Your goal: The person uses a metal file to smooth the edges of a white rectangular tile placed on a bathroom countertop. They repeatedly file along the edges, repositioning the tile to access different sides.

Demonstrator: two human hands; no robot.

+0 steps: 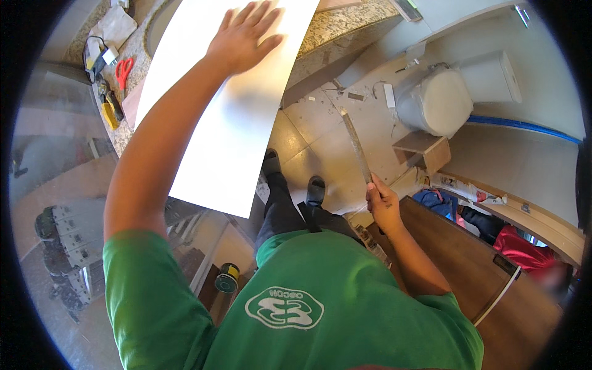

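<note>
A large glossy white sheet point(216, 154) lies over the granite counter, and its near end sticks out past the edge toward my body. My left hand point(245, 42) rests flat on the sheet's far part, fingers spread. Off to the right, over the floor, my right hand point(383, 202) is closed round the near end of a long narrow grey-brown strip point(356, 143). The strip points away from me, its pale tip free and apart from the sheet. Whether it is wood or metal cannot be told.
Red scissors point(124, 73), a yellow-handled tool point(110, 114) and a white plug adapter point(110, 56) lie on the granite counter point(345, 26). A toilet point(441, 102) and small wooden box point(424, 151) stand right. Scraps litter the floor. A person in red point(521, 248) is beyond the brown door point(456, 265).
</note>
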